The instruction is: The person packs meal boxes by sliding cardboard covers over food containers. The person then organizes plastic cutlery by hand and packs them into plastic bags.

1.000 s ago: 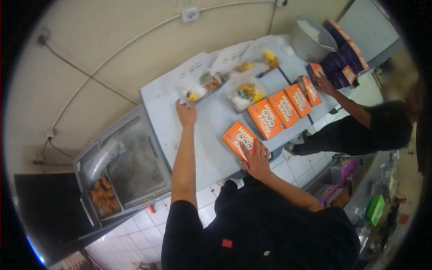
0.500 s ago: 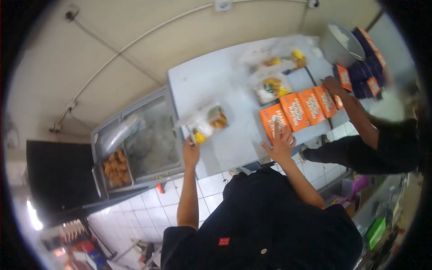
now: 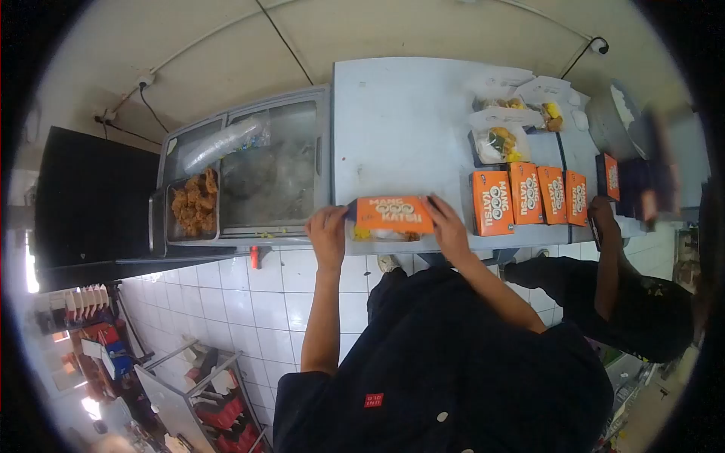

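An orange box lid (image 3: 394,214) lies between my two hands, above a food box (image 3: 384,235) whose rice and yellow food show along the near edge. My left hand (image 3: 328,232) grips the left end, its fingers closed on the dark side. At the right end, my right hand (image 3: 448,229) has its fingers closed on the lid's edge. Several closed orange boxes (image 3: 492,202) stand in a row to the right. Behind them, an open food box (image 3: 498,143) holds rice and fried food, with more open boxes (image 3: 550,113) farther back.
A glass-topped freezer (image 3: 326,158) adjoins the table (image 3: 400,113) on the left, bearing a tray of fried chicken (image 3: 195,204) and a plastic bag (image 3: 225,143). A large pot (image 3: 609,121) stands at the right. A co-worker's hand (image 3: 603,214) is near the orange boxes.
The view has shifted left. The food box has come to the table's front edge. My right hand has left the row of boxes and now holds the orange lid with my left hand.
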Available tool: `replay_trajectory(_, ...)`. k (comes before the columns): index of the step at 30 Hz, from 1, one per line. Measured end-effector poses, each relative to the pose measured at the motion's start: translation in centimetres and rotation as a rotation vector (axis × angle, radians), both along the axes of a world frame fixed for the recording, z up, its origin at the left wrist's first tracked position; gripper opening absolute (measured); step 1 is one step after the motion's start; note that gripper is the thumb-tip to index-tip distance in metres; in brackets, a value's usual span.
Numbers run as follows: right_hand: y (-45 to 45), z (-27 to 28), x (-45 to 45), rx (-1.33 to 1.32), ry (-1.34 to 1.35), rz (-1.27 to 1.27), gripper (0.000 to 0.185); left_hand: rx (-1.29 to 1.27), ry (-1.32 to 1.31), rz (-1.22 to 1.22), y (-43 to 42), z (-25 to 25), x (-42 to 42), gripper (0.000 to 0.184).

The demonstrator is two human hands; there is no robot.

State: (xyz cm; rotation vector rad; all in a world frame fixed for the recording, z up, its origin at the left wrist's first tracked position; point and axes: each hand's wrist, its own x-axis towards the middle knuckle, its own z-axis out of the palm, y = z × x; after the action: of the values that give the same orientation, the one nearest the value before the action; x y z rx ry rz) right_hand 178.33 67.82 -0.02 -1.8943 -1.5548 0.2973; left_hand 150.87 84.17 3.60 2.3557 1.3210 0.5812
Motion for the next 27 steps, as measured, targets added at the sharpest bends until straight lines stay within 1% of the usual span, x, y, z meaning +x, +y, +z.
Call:
replay_trajectory(2, -0.9, -0.1, -1.6, 0.029, 0.217, 0.023, 0.088, 0.07, -0.204, -0.024, -2.0, -2.9, -1.0, 0.027)
replay_trajectory(3, -0.9, 0.0, -2.4, 0.047, 0.327, 0.026, 0.091, 0.026, -0.308, 0.053, -3.2, -4.0, -0.8, 0.027)
replay_trajectory(5, -0.7, 0.0, -3.2, 0.0, 0.484, -0.004, 0.091, -0.072, -0.507, 0.199, -5.8, -5.9, 0.6, 0.025)
replay_trajectory(6, -0.7, 0.0, -3.6, -0.022, 0.566, -0.018, 0.09, -0.342, -0.809, 0.266, -6.5, -6.9, 1.4, 0.024)
replay_trajectory(7, -0.5, 0.5, -3.9, -0.043, 0.647, -0.03, 0.09, -0.447, -0.819, 0.25, -6.6, -7.0, 1.4, 0.025)
replay_trajectory(8, -0.7, 1.2, -3.9, -0.067, 0.73, -0.088, 0.08, -0.55, -0.827, 0.238, -6.5, -7.0, 1.1, 0.026)
replay_trajectory(9, -0.8, 1.2, -3.7, -0.051, 0.709, -0.095, 0.076, -0.648, -0.837, 0.23, -6.2, -6.4, 1.4, 0.028)
replay_trajectory(13, -0.2, 1.1, -3.4, -0.001, 0.686, -0.111, 0.061, -0.467, -0.613, 0.162, -5.1, -4.2, 2.6, 0.033)
replay_trajectory(14, -0.1, 1.0, -3.4, 0.013, 0.693, -0.12, 0.057, -0.428, -0.564, 0.147, -4.7, -3.6, 2.9, 0.04)
replay_trajectory(17, -0.5, 1.1, -3.0, -0.07, 0.599, -0.064, 0.068, -0.386, -0.389, 0.027, -3.6, 0.0, 3.2, 0.05)
replay_trajectory(18, -0.8, 0.9, -2.6, -0.208, 0.624, -0.034, 0.071, -0.495, -0.238, -0.054, -2.9, 0.6, 2.6, 0.067)
replay_trajectory(19, -1.1, 0.7, -2.0, -0.347, 0.646, -0.005, 0.076, -0.44, -0.12, -0.127, -2.7, 0.9, 2.1, 0.072)
replay_trajectory(21, -1.4, 0.7, -2.1, -0.429, 0.428, 0.079, 0.088, -0.327, 0.113, -0.27, -2.9, 1.4, 1.0, 0.082)
replay_trajectory(22, -1.9, 2.2, -2.6, -0.368, 0.192, 0.13, 0.095, -0.221, 0.361, -0.283, -3.5, 1.9, 0.6, 0.1)
replay_trajectory(24, -2.3, 3.0, -3.2, -0.359, -0.059, 0.187, 0.107, -0.268, 0.351, -0.341, -3.4, 1.9, -0.3, 0.105)
replay_trajectory(26, -2.3, 2.3, -3.1, -0.468, -0.096, 0.213, 0.115, -0.325, 0.317, -0.365, -3.3, 1.0, -0.3, 0.111)
replay_trajectory(27, -2.4, 1.1, -3.4, -0.456, -0.017, 0.186, 0.113, -0.327, 0.321, -0.363, -3.3, 0.3, -0.4, 0.109)
